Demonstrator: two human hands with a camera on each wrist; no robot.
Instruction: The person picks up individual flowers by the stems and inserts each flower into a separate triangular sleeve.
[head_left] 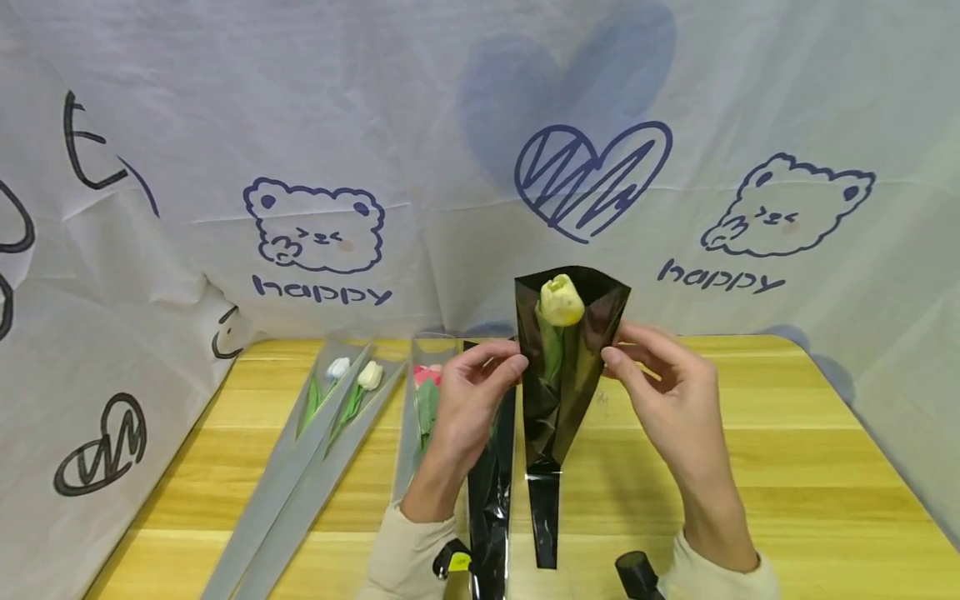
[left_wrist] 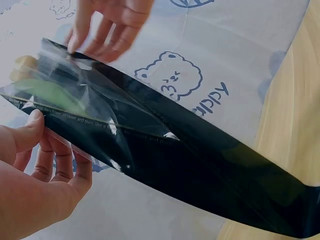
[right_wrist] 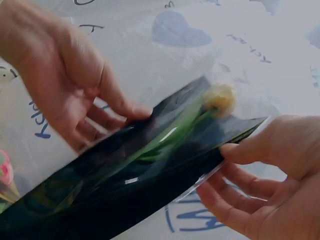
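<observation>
A black flower sleeve [head_left: 577, 383] with a clear front stands raised above the table, its wide mouth at the top. Inside it is a pale yellow tulip [head_left: 562, 302] with a green leaf, the bloom near the mouth. My left hand [head_left: 480, 387] pinches the sleeve's left edge between thumb and fingers. On the opposite edge, my right hand [head_left: 667, 387] pinches it the same way. In the left wrist view the sleeve [left_wrist: 165, 150] stretches down to a narrow end at the right. The right wrist view shows the yellow bloom [right_wrist: 220, 100] blurred at the mouth.
Two grey sleeves, one with a white tulip [head_left: 370, 375] and one with a bluish-white tulip [head_left: 339, 369], lie on the wooden table [head_left: 810, 467] at left. Beside my left arm lie a sleeve with a pink flower [head_left: 427, 375] and another black sleeve [head_left: 491, 500]. A printed cloth [head_left: 450, 167] hangs behind.
</observation>
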